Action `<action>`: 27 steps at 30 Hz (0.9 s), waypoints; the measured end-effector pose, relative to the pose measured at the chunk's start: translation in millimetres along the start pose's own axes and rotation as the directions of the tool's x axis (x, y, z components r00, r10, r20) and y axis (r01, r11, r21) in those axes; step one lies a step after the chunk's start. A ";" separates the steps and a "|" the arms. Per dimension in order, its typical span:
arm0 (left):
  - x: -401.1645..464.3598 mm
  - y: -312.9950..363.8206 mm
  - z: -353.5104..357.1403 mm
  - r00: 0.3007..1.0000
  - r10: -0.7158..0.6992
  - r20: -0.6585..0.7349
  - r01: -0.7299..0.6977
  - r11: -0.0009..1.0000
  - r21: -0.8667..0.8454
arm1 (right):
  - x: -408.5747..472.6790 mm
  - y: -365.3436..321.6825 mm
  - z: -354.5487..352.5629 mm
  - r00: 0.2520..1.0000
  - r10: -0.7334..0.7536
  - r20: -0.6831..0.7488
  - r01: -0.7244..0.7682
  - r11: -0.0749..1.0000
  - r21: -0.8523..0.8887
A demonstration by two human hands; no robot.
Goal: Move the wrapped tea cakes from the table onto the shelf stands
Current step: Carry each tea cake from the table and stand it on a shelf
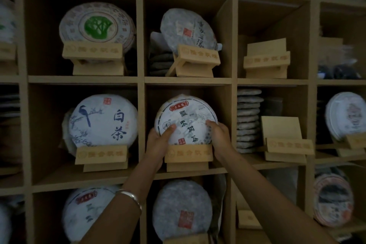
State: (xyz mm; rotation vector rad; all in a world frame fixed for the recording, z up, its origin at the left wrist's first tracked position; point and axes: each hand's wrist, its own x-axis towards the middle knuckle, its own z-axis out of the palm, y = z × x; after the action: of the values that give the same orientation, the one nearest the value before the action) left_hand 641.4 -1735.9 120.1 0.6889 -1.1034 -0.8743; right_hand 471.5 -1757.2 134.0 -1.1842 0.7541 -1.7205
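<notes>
Had both grips, left point(158, 140) and right point(219, 136), clamped on one wrapped tea cake point(186, 120) sitting on its stand point(188, 154); two stands point(266, 59) sat bare.

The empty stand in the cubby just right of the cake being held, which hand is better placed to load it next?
Probably the right hand. It grips the tea cake on the side nearest the empty stand; the left hand would have to cross over.
</notes>
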 end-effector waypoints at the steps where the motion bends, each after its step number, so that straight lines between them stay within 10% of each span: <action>1: -0.4 0.4 -0.7 1.000 -0.010 -0.006 0.010 1.000 -0.005 | -1.3 -2.0 -1.7 1.000 0.023 0.007 -0.023 0.999 -0.023; 12: -29.4 -15.7 -3.3 0.974 0.093 -0.205 -0.059 0.984 0.166 | -25.4 16.3 -38.7 0.977 0.198 0.077 -0.192 0.978 -0.079; 27: -24.5 -16.9 -18.7 0.999 -0.013 -0.051 0.021 0.986 0.166 | -34.8 16.0 -35.3 0.982 0.169 0.086 -0.162 0.983 -0.082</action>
State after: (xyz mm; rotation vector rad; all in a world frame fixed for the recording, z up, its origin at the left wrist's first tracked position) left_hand 650.1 -1722.1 88.9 0.8550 -1.1355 -0.7813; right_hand 449.0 -1732.4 94.1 -1.2080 0.8429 -1.5022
